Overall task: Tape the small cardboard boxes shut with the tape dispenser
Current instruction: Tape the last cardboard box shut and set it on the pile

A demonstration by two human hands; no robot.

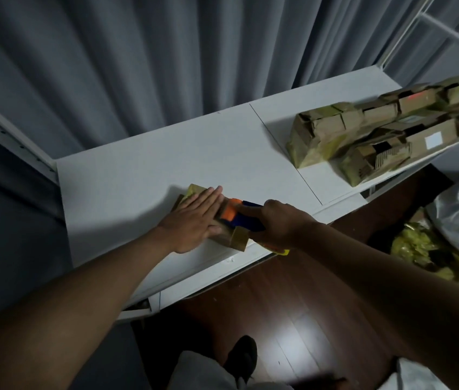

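A: What takes up most of the view?

B: Grey curtains (144, 66) behind a white table (144, 164), with dark wood floor (293, 305) below the table's near edge.

A: And on the table?

B: Well off to the right of the grip, a pile of cardboard boxes (385, 125) lies on its far end, some of them wrapped in yellowish tape. Lower right of the gripping hand, crumpled yellow tape or wrapping (425, 249) lies on the floor side, beside something pale and soft.

A: The arms?

B: Both forearms reach forward from the bottom corners and meet near the table's front edge. The left hand (191, 220) lies flat, fingers straight and together, palm pressing down on a small cardboard box (236, 237). It grasps nothing; it only pins the box.

A: And the other?

B: The right hand (276, 220) is clenched round the blue handle of the tape dispenser (239, 215), knuckles up, wrist bent slightly inward.

A: Where is the dispenser against the box?

B: Its orange roller end sits on the box top, just beside the left fingertips. The box's near corner sticks out under the handle, and yellowish tape shows on its far end, beyond the left hand.
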